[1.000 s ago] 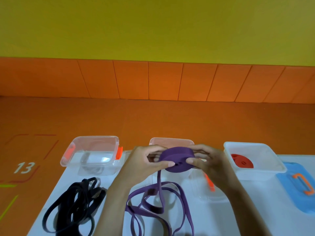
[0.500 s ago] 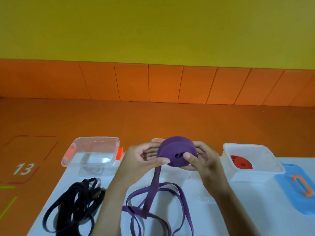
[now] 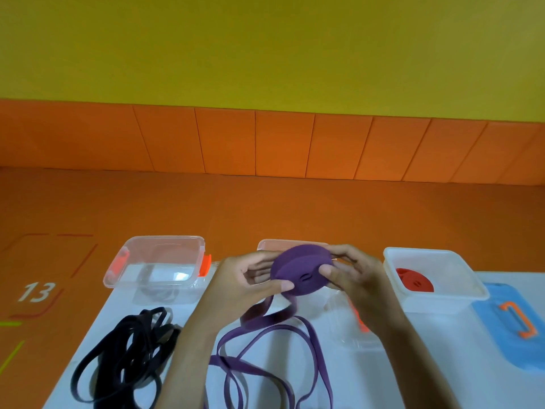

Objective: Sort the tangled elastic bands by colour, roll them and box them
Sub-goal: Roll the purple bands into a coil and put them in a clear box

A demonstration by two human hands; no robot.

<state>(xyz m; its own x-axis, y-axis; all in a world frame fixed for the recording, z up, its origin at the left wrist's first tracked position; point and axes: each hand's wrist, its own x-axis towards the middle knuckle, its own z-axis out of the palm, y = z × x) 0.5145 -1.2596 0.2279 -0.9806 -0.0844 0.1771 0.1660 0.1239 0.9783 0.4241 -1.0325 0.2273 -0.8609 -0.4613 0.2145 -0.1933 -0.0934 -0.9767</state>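
Yellow wall (image 3: 265,48), orange floor (image 3: 265,208), painted 13 (image 3: 37,291)

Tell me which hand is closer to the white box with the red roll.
Right. The right hand grips the purple roll just beside the white box; the left hand holds the roll's far side, farther off.

A single head-worn view looks forward and down, close above the white tabletop (image 3: 362,385). Beyond the tabletop it faces a yellow painted wall (image 3: 265,48).

A tangled band (image 3: 129,358) lies before the left box (image 3: 165,237).
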